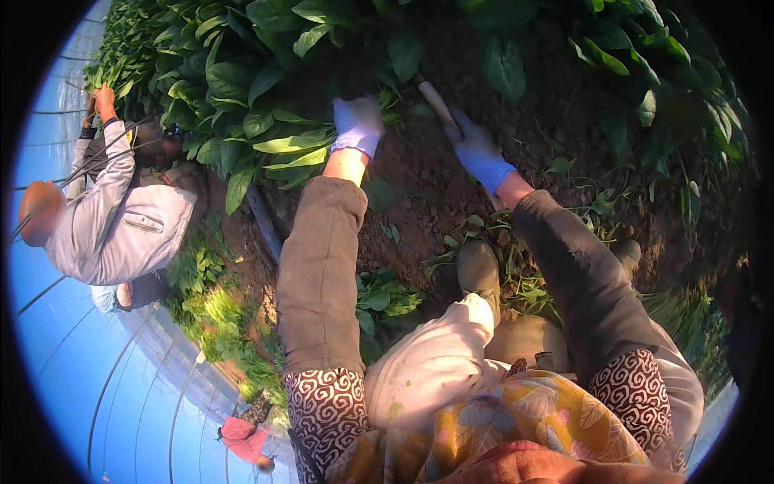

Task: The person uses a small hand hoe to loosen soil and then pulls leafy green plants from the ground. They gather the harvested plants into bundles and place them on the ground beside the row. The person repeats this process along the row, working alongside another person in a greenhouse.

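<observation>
My left hand (358,126), in a blue-violet glove, is closed around a bunch of leafy greens that look like spinach. The long leaves (296,147) stick out to its left, and stems (393,111) show on its right. The hand is slightly blurred. To the right, my gloved right hand (481,148) grips a tool by its pale, wooden-looking handle (434,100). The handle slants up towards the plants, where its far end is lost in shadow, so the kind of tool cannot be made out. Bare brown soil (417,175) lies between and below my hands.
Dense standing greens (236,78) border the soil ahead, with more (641,48) at right. Cut greens (387,296) lie near my boot (478,269). A dark pipe (262,221) lies at left. One person (127,212) works at left, another (243,437) farther off, under a hooped plastic tunnel (78,363).
</observation>
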The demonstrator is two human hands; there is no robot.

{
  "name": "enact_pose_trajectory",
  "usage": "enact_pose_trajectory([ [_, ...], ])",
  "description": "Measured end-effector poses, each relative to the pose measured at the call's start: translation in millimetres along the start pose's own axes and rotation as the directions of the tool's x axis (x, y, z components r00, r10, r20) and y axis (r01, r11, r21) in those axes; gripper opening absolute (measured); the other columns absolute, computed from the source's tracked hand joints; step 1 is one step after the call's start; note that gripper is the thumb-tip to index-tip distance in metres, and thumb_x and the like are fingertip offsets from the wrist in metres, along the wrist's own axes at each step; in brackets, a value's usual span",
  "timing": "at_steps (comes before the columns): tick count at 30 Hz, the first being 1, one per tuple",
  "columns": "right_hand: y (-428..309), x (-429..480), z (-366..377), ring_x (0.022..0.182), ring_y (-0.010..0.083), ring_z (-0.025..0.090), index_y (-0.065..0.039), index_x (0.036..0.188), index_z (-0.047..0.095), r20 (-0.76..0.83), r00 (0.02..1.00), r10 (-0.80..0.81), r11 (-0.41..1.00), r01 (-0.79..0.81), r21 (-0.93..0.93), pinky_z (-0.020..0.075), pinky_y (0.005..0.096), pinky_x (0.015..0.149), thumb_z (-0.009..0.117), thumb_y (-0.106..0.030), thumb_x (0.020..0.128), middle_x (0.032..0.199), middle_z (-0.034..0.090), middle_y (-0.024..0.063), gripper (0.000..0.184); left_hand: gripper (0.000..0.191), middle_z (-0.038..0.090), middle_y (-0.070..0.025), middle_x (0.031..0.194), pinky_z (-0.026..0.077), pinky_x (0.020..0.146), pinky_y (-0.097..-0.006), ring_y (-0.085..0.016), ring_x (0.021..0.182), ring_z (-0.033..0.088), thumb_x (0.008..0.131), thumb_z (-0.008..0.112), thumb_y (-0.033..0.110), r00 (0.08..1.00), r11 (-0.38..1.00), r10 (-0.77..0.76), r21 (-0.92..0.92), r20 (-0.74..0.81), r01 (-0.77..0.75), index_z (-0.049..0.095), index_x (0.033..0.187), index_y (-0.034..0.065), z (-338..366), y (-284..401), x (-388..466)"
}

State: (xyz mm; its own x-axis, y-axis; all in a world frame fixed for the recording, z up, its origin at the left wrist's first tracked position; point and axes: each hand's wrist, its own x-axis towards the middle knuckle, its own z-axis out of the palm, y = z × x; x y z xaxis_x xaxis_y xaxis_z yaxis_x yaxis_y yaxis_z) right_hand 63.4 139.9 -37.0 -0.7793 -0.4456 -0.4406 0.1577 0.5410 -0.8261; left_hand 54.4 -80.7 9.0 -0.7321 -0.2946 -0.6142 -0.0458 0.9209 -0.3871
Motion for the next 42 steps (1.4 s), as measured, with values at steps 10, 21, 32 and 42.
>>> enact_pose_trajectory([
  [10,32,-63,-38,0.095,0.0419,0.064,-0.017,0.143,0.041,0.148,0.989,-0.027,0.991,0.045,-0.125,0.0505,0.0463,0.081,0.054,-0.028,0.095,0.106,0.065,0.0245,0.051,0.022,0.072,-0.0104,0.096,0.041,0.085,-0.0412,-0.026,0.094,0.069,0.076,0.063,0.018,0.999,0.999,0.026,-0.026,-0.028,-0.027,0.071,0.095,0.0105,11,-5,-11],
  [21,40,-168,-136,0.124,0.0378,0.049,-0.004,0.138,0.048,0.037,0.995,-0.096,0.972,0.102,-0.211,0.0428,0.0411,0.1,0.066,-0.033,0.089,0.135,0.05,0.0238,0.06,0.045,0.07,-0.0147,0.094,0.048,0.085,-0.0399,-0.031,0.087,0.066,0.067,0.081,0.025,0.946,0.506,0.112,-0.802,-0.303,-0.317,0.067,0.106,0.0055,-27,-36,-153],
  [32,-78,-214,-118,0.14,0.0336,0.03,-0.004,0.151,-0.012,0.006,0.938,-0.347,0.688,0.25,0.681,0.0244,0.0382,0.115,0.09,-0.041,0.062,0.148,0.031,0.0265,0.14,0.058,0.066,-0.0067,0.111,0.05,0.089,-0.0291,-0.015,0.097,0.063,0.075,0.08,0.004,0.947,-0.179,0.251,-0.971,-0.203,-0.161,0.053,0.126,0.0027,-161,85,-277],
  [42,-42,-284,-163,0.106,0.0183,0.06,-0.003,0.126,0.054,0.073,0.976,-0.206,0.396,0.015,0.918,0.0475,0.0325,0.095,0.077,-0.02,0.08,0.114,0.064,0.0056,0.054,0.05,0.065,-0.0114,0.11,0.052,0.085,-0.0313,-0.019,0.096,0.065,0.084,0.074,0.015,0.856,-0.291,0.487,-0.956,-0.172,-0.026,0.052,0.126,-0.0005,-186,143,-309],
])
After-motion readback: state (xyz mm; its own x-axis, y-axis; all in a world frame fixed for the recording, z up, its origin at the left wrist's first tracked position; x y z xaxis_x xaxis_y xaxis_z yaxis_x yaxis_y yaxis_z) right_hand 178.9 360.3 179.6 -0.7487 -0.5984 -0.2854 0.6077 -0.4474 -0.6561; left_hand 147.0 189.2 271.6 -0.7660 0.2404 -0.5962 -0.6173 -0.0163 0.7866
